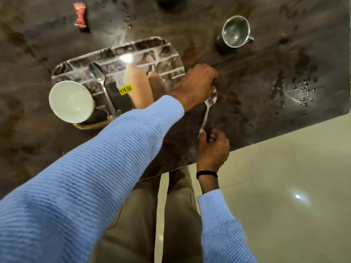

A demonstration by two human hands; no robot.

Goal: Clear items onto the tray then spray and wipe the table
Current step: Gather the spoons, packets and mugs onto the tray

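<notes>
A shiny steel tray (163, 46) with a yellow price sticker lies on the dark table (38, 130). In it sit a white bowl (71, 101) at the near left and a spoon (97, 72). My left hand (195, 85) reaches across to the tray's right edge with its fingers curled; what it grips is hidden. My right hand (213, 147) pinches the handle of a second spoon (209, 107), whose bowl lies just under my left hand. A steel mug (235, 32) stands at the far right. A red wrapper (80, 16) lies at the far left.
Water droplets (304, 92) are scattered on the table near its right edge, and more droplets (126, 20) lie beyond the tray. A dark round object (165, 1) is cut off at the top. The table's edge (266, 140) runs diagonally, with pale floor tiles (284, 186) below.
</notes>
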